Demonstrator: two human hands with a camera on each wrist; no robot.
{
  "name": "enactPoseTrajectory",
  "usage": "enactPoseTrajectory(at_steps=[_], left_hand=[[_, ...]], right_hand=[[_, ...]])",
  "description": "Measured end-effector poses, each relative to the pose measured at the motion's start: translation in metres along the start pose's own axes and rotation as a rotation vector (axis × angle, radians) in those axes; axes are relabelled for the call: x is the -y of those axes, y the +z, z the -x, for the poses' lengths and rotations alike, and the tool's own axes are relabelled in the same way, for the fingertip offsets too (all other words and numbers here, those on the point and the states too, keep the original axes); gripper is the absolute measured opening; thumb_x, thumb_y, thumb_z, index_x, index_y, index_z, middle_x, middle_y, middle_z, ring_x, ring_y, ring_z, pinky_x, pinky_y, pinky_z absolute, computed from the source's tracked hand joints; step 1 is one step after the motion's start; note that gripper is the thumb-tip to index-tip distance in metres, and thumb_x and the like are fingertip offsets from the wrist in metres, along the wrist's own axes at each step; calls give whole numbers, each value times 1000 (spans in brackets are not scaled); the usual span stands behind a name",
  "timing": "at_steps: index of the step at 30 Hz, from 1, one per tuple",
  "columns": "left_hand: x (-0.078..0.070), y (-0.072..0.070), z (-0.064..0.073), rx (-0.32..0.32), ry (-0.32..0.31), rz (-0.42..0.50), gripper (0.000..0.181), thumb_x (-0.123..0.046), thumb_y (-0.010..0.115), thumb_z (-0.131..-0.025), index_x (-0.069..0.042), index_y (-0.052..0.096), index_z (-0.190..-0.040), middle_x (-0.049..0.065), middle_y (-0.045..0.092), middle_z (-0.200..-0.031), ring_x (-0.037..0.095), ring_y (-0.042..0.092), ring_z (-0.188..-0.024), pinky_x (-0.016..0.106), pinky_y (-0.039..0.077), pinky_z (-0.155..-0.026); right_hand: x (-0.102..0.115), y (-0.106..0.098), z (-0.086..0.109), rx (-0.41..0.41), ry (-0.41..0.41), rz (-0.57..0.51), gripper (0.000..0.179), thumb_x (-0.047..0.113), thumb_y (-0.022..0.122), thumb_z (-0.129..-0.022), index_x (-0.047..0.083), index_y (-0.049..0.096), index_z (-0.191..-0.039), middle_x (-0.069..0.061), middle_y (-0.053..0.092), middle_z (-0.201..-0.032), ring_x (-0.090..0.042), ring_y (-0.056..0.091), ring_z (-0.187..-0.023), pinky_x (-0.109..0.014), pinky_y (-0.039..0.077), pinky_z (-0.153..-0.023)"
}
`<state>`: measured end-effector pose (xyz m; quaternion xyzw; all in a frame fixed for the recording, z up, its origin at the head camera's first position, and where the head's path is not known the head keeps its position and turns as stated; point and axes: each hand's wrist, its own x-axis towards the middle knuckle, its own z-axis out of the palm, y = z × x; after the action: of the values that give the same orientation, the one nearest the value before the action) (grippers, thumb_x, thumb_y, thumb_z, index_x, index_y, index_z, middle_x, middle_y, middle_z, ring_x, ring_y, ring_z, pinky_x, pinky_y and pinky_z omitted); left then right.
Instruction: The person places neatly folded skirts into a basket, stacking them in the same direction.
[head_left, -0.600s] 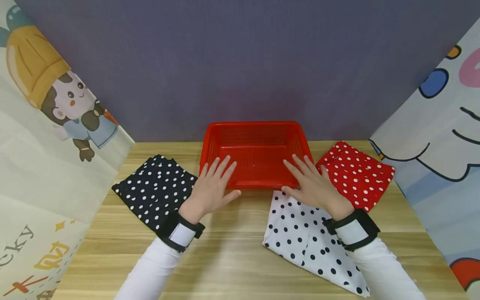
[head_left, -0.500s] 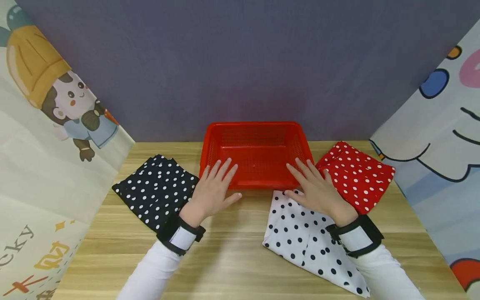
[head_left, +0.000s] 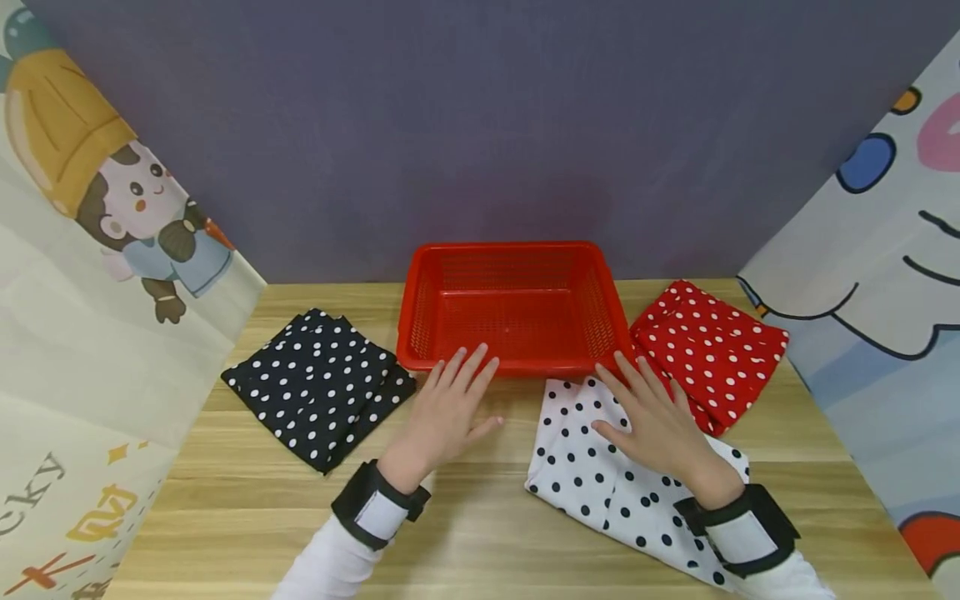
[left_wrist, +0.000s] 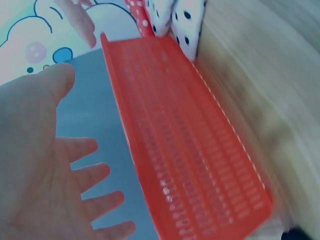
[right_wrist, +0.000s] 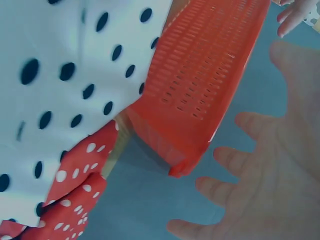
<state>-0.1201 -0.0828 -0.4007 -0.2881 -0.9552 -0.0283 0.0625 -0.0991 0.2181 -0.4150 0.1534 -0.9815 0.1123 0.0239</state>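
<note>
A red plastic basket [head_left: 510,321] with perforated walls stands at the back of the table. My left hand [head_left: 446,412], fingers spread, hovers in front of its near left rim and holds nothing. Over the folded white cloth with black dots [head_left: 577,467] my right hand [head_left: 663,425] is spread too, with nothing in it. Just right of the basket lies a folded red cloth with white dots [head_left: 712,350]; its near edge lies close to the right hand. The black cloth with white dots [head_left: 315,383] is folded flat at the left. Both wrist views show straight, parted fingers and the basket's front wall [left_wrist: 185,150].
A wooden table [head_left: 450,550] carries everything. Behind it rises a dark grey-blue backdrop [head_left: 495,125]. Printed cartoon panels flank the table, one on the left [head_left: 75,350] and one on the right [head_left: 862,275].
Both hands have drawn back from the basket toward the person and shifted slightly right, fingers still spread. More of the basket's inside and of the black cloth now shows. The cloths and basket have stayed put.
</note>
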Motion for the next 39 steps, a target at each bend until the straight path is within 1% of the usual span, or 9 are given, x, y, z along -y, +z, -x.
enactPoseTrajectory(at_steps=[3,6,15,18,22,25,30,34,39], left_hand=[[-8,3,0,-11,25,35,76,-52,54,-85,-15,25,-146,8,20,-152,32,24,-137,49,22,-109],[-19,6,-2,8,40,80,75,-52,52,-87,-15,24,-146,7,19,-152,31,22,-138,48,22,-110],[-55,29,-12,26,112,124,69,-51,51,-88,-14,31,-143,7,26,-150,29,26,-136,45,24,-110],[-65,40,-15,50,155,132,69,-50,54,-86,-15,34,-142,7,29,-149,27,31,-134,43,27,-109],[-76,53,-16,111,206,154,66,-48,57,-85,-17,38,-140,5,34,-146,25,36,-131,38,30,-107],[-82,59,-17,135,233,159,60,-44,58,-86,-18,43,-137,3,37,-144,23,37,-130,36,31,-107],[-87,66,-17,165,265,146,53,-36,61,-86,-20,47,-134,3,37,-144,22,36,-130,35,30,-107],[-88,69,-16,202,247,147,52,-34,63,-85,-21,49,-133,2,35,-145,22,37,-130,34,32,-106],[-89,71,-14,245,223,139,51,-37,63,-85,-21,50,-131,1,35,-145,19,37,-129,32,32,-106]], right_hand=[[1,3,8,6,15,-3,84,43,68,-76,21,26,-146,-16,20,-151,-43,13,-136,-73,12,-97],[1,7,16,7,30,5,84,42,68,-77,20,25,-146,-17,21,-150,-44,14,-136,-74,13,-95],[-1,22,42,46,78,57,79,43,68,-76,13,35,-141,-19,26,-148,-47,23,-132,-73,20,-94],[-3,27,52,67,100,69,74,39,68,-77,11,39,-139,-21,31,-145,-48,28,-129,-72,26,-91],[-9,35,67,117,154,60,70,34,68,-79,8,40,-138,-24,33,-142,-49,30,-127,-69,32,-89],[-16,40,80,151,212,37,68,32,66,-80,6,40,-138,-25,33,-141,-49,30,-126,-68,31,-91],[-28,46,102,155,317,36,62,29,66,-80,1,45,-132,-30,36,-135,-50,34,-120,-67,30,-91],[-35,52,116,138,361,69,59,26,68,-79,-1,49,-127,-33,42,-127,-50,41,-112,-65,34,-89],[-36,59,123,130,403,93,61,29,70,-77,1,48,-127,-33,45,-123,-50,44,-107,-64,38,-85]])
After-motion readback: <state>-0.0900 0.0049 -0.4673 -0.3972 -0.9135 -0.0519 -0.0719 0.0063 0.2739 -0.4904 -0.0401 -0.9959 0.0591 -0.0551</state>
